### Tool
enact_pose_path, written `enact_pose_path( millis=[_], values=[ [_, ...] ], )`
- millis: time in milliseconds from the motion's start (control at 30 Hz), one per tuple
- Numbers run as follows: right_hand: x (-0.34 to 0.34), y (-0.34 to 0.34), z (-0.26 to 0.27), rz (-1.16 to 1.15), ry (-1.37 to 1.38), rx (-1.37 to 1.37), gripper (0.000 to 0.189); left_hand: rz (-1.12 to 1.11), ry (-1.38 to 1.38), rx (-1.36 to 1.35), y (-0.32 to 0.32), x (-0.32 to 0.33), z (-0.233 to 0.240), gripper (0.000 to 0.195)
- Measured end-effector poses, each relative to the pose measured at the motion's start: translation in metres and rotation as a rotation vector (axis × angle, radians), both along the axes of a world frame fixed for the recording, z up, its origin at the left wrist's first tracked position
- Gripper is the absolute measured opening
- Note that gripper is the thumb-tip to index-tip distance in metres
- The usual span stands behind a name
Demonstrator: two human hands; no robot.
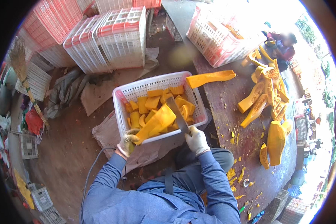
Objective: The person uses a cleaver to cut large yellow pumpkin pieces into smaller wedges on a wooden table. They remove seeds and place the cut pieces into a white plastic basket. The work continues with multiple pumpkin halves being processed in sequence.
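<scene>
My gloved left hand [127, 142] grips the lower end of a long peeled pumpkin piece [158, 121], which slants up over a white plastic crate [154, 77]. A wide-bladed knife [178, 114] is in my gloved right hand [197, 141], its blade pointing up and left across the crate beside the piece. Cut pumpkin chunks [142, 104] fill much of the crate's bottom. Another long pumpkin piece [211, 78] bridges the crate's far right corner and the table edge.
On the table [221, 106] at right lie a heap of split pumpkin pieces [268, 84], a whole peeled pumpkin [276, 142], scraps and a tape roll [246, 182]. A red-and-white crate [212, 42] stands farther back. Stacked crates [120, 42] and a straw broom [25, 75] are left. A person [282, 49] sits beyond.
</scene>
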State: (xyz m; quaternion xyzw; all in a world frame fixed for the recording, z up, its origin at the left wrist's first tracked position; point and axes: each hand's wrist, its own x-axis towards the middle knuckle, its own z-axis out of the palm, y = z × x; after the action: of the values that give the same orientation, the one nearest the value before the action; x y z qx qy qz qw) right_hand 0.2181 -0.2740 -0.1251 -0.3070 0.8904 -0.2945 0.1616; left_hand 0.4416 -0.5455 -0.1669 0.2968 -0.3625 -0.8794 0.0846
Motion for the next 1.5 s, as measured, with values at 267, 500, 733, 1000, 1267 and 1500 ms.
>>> enact_pose_path(
  millis=[267, 500, 733, 1000, 1267, 1500],
  values=[
    [0.039, -0.050, 0.085, 0.015, 0.236, -0.387, 0.015, 0.020, -0.023, -0.047, -0.013, -0.013, 0.003, 0.047],
    [0.021, -0.031, 0.035, -0.030, -0.018, -0.193, 0.017, -0.026, -0.026, -0.063, -0.005, -0.008, -0.009, 0.052],
    [0.054, -0.050, 0.087, -0.013, 0.252, -0.529, 0.022, 0.093, 0.007, -0.104, 0.002, -0.035, 0.006, 0.032],
    [0.029, -0.031, 0.006, 0.075, -0.206, -0.101, 0.022, 0.033, 0.011, -0.054, 0.009, -0.035, 0.016, 0.029],
    [0.014, -0.029, 0.040, -0.119, -0.076, -0.235, 0.020, -0.004, 0.128, -0.102, 0.007, -0.043, 0.017, 0.036],
    [0.048, -0.039, 0.086, -0.069, 0.092, -0.450, 0.022, -0.024, -0.062, -0.366, 0.002, -0.056, 0.016, 0.041]
  ],
)
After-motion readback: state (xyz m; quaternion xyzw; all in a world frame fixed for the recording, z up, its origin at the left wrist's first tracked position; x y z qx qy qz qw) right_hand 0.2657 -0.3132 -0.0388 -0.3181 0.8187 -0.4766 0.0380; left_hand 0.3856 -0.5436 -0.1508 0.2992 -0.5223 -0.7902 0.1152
